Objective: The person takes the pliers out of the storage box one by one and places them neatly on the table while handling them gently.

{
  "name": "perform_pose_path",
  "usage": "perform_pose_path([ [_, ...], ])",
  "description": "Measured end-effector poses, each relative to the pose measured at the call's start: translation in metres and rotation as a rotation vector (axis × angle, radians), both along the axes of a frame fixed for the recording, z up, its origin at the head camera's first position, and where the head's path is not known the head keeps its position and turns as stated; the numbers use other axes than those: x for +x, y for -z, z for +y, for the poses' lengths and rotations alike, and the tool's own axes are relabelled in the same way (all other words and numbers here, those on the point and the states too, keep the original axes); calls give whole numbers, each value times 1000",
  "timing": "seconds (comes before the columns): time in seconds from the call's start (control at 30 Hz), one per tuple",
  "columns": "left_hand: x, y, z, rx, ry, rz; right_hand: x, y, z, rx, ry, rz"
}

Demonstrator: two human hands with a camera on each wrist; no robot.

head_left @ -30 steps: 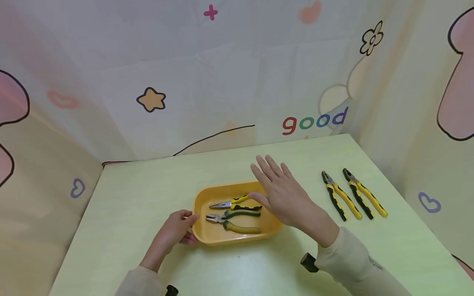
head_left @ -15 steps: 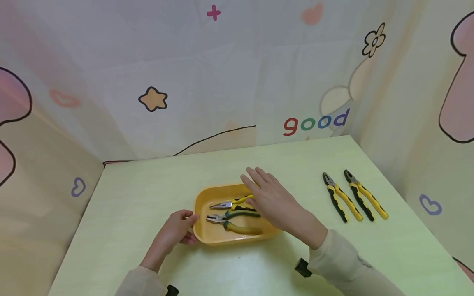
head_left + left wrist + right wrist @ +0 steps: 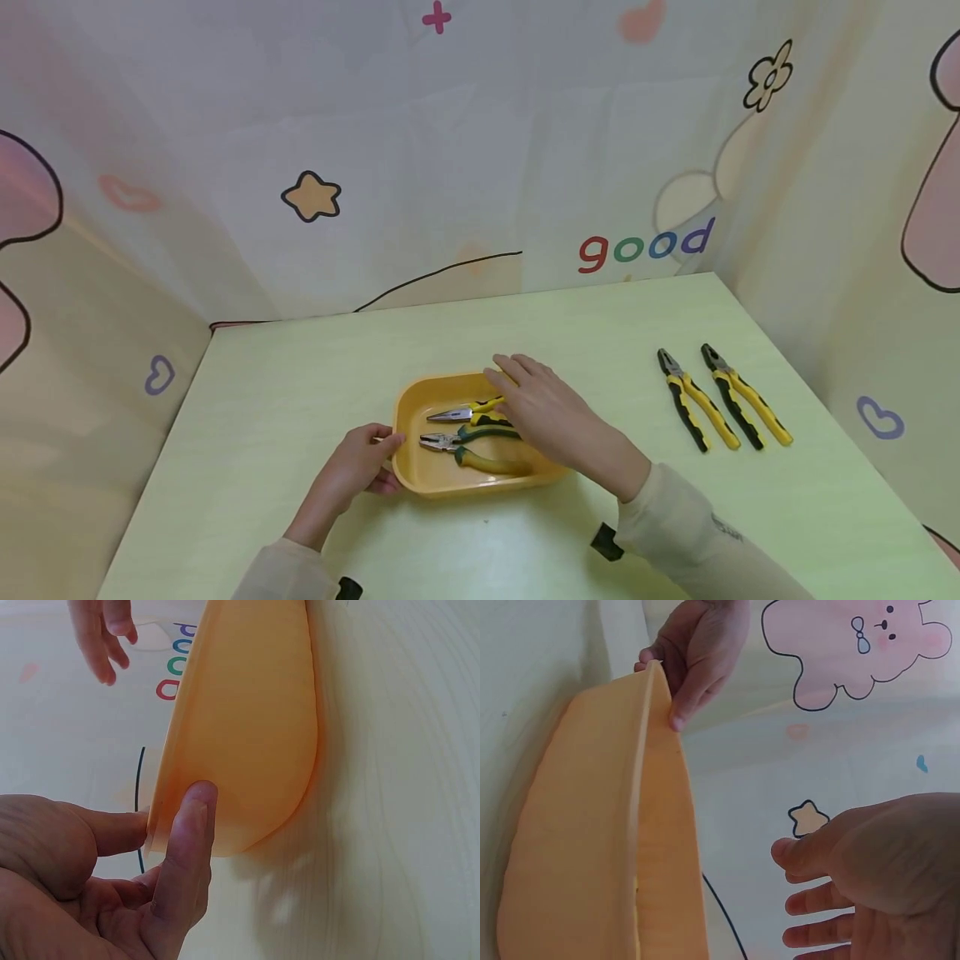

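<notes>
Tray (image 3: 438,481) sits lower centre of the head frame, on the table (image 3: 285,383). Left hand (image 3: 363,462) grips its left end: thumb over the rim, fingers against the outer wall. Left wrist view confirms the pinch, thumb and fingers either side of the rim at lower left.

Right hand (image 3: 551,412) is over the tray's right part in the head frame, fingers extended, loose, nothing in it. Right wrist view has it at lower right, apart from the tray wall at left.

Two tools in the tray, both noses pointing left. Long-nose pliers (image 3: 467,413), yellow/black grips, lie above the green pliers (image 3: 480,462). Right hand hides the right end of the long-nose grips and part of the upper green grip.

Two more yellow/black pliers on the table, right of frame: inner pair (image 3: 678,381), outer pair (image 3: 722,374). Side by side, apart, noses to upper left, handles spread toward lower right.

Backdrop (image 3: 420,125) behind: star (image 3: 311,197) at upper left, "good" lettering (image 3: 663,245) right of centre. Pale sleeves (image 3: 678,521) on both arms.
</notes>
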State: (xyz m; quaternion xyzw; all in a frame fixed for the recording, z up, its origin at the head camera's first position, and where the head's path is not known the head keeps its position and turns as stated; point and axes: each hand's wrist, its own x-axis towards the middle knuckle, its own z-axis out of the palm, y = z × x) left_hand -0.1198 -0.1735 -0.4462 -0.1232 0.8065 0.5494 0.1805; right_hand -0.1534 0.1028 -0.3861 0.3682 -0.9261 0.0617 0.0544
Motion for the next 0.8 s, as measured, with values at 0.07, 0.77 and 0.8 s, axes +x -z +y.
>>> perform_pose_path([
  [0.07,0,0,-1,0,-1,-1,-3,3,-1,1,-21,20],
  [0.77,1,-3,-1,3,-6,2,-20,36,-9,54,-100,63],
  [0.8,1,-3,-1,2,-7,2,-21,37,-9,57,-96,51],
])
